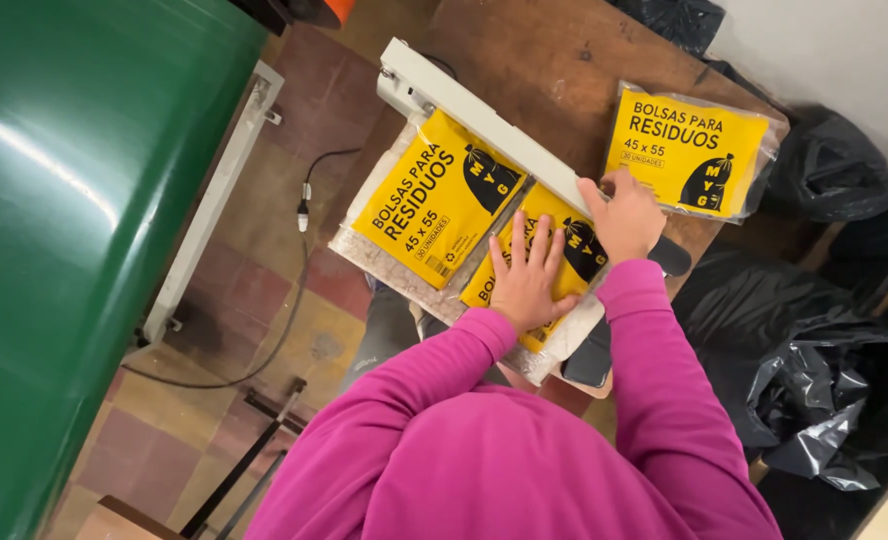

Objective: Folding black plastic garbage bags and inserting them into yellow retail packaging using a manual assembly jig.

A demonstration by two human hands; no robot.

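Two hands meet on one yellow packet (564,250): your left hand (526,275) lies flat, fingers spread, upon it, while your right hand (626,215) presses the white sealer bar (484,125) across its far end, fingers curled, gripping nothing, the packet's length running toward you.

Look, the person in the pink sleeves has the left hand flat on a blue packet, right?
Not quite. In the head view the left hand does lie flat on a packet, but that packet is yellow, not blue. The sleeves are pink, as you said.
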